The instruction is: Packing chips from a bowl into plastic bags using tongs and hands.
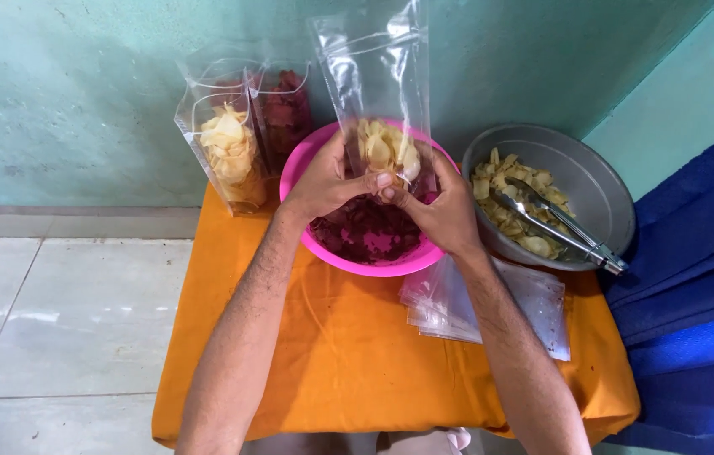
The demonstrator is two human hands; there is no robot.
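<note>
Holding a tall clear plastic bag [378,101] upright over the pink bowl [306,160], both hands at its lower end. Bag is part-filled with pale yellow chips at the bottom; upper part empty, mouth open at the top, glare on the film.

Left hand [326,181] closed around the bag's lower left side, thumb across the front. Right hand [445,211] closed on the lower right corner, fingertips pinching the base. Thumbs nearly meet at the bag's bottom edge.

Pink bowl sits directly beneath, holding dark red chips [365,232]. It rests on an orange cloth [340,354] covering a small table.

Left of the bowl, against the green wall [79,93]: two filled clear bags standing side by side, touching. Nearer one, the yellow-chip bag [229,156]; behind it, the red-chip bag [285,109].

Right of the bowl: grey metal basin [601,190] with more yellow chips and metal tongs [559,223] lying across them, handles over the rim.

In front of the basin, under the right forearm: flat stack of empty clear bags [534,307] on the cloth.

Blue fabric [703,295] at the far right. Pale floor tiles [62,320] at left.
</note>
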